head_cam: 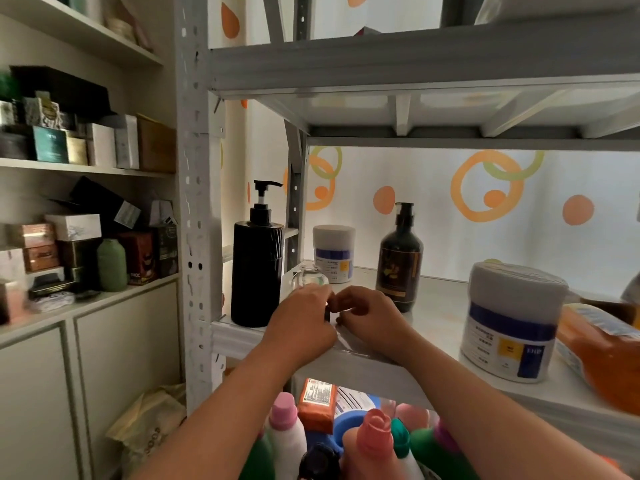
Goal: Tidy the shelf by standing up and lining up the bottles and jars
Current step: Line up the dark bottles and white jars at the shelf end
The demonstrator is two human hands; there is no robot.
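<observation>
On the white shelf board (437,308), my left hand (302,323) and my right hand (367,315) meet around a small clear bottle (307,278). Its rounded glass end shows above my left fingers; the rest is hidden, and a small dark part sits between my fingertips. A tall black pump bottle (256,271) stands upright at the left front. Upright at the back are a white jar with a blue label (334,254) and a dark brown pump bottle (400,263). A bigger white jar (512,323) stands at the right front. An orange bottle (601,356) lies on its side at the far right.
A grey metal upright (195,216) and the shelf above (415,67) frame the opening. Below the board, several detergent bottles with pink and green caps (375,434) crowd together. A cabinet with stacked boxes (86,143) stands to the left.
</observation>
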